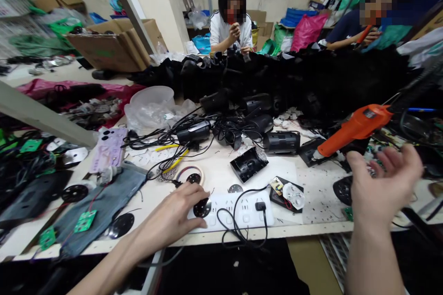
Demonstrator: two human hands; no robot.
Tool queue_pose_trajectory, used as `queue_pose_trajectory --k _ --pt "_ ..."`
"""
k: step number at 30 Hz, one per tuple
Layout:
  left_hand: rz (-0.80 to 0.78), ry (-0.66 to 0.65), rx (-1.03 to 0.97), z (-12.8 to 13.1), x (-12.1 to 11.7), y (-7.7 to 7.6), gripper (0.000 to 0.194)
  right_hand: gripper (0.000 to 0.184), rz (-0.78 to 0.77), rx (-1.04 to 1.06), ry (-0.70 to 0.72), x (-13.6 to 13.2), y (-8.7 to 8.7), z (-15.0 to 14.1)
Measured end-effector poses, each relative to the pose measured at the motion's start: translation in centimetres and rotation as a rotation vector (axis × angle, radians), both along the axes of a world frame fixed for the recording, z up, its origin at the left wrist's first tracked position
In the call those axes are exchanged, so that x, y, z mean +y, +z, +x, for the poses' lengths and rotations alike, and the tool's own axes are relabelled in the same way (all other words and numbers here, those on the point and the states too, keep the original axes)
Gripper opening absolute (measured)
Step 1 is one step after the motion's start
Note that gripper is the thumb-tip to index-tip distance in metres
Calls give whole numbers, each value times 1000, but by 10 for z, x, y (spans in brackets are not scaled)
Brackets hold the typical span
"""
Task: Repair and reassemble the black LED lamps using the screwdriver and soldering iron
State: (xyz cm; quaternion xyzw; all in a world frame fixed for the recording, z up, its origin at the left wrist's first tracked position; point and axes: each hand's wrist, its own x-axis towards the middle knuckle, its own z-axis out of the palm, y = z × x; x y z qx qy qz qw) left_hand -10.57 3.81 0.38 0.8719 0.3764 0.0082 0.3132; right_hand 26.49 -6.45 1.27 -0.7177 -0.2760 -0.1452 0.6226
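Note:
My left hand (178, 207) is at the left end of a white power strip (221, 223). Its thumb and fingers curve round a small black perforated disc (201, 208). A black plug (259, 205) sits in the strip, with its cable looped over the front. My right hand (386, 184) is raised at the right, fingers loosely bent and apart, holding nothing. Just beyond it hangs or leans an orange electric screwdriver (356, 129), its tip near a dark part. Right of the strip lies a black casing piece (297, 207) bearing a white round part (293, 195) and a small circuit board (277, 186).
An open black housing (248, 165) and a tape roll (199, 173) lie behind the strip. Yellow-handled pliers (178, 160) are among black cables. At left are a purple phone (108, 147) and blue denim cloth (104, 207). Two people work beyond a black heap (277, 73).

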Motion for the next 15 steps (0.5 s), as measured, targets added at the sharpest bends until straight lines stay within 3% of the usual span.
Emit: queue_pose_trajectory --k 2,6,8,11,15 --pt "12 -10 -24 -2 3 -5 39 96 -25 84 39 17 1 10" --pt "68 -65 -23 -6 11 -15 38 76 -98 112 171 39 4 19" --pt "115 -80 -25 -9 13 -20 41 69 -120 56 163 45 5 19" --pt "154 -94 -39 -14 16 -30 46 75 -139 -23 112 50 4 18" --pt "188 -13 -160 -23 21 -48 33 69 -128 -59 119 44 5 12"
